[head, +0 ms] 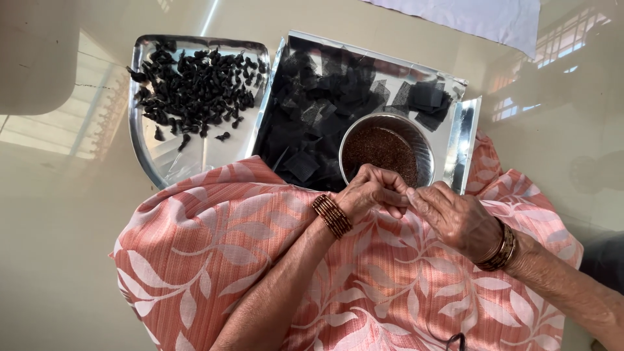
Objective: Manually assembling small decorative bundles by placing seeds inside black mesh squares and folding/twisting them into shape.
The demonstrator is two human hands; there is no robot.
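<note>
My left hand (374, 194) and my right hand (455, 218) meet fingertip to fingertip over my lap, just in front of a steel bowl (424, 146) of reddish-brown grains. Both hands are curled tight; whatever they pinch between them is hidden by the fingers. The bowl stands on a rectangular steel tray (465, 140) strewn with several black net cloth squares (312, 114). To the left, a second steel tray (146, 140) with rounded corners holds a heap of small black tied bundles (195, 88). Brown bangles ring both wrists.
Pink leaf-patterned cloth (214, 253) covers my lap beneath the hands. Both trays rest on a glossy beige floor (58, 214). A pale cloth (481, 16) lies at the top right. A dark thread loop (455, 339) lies on the lap near the bottom edge.
</note>
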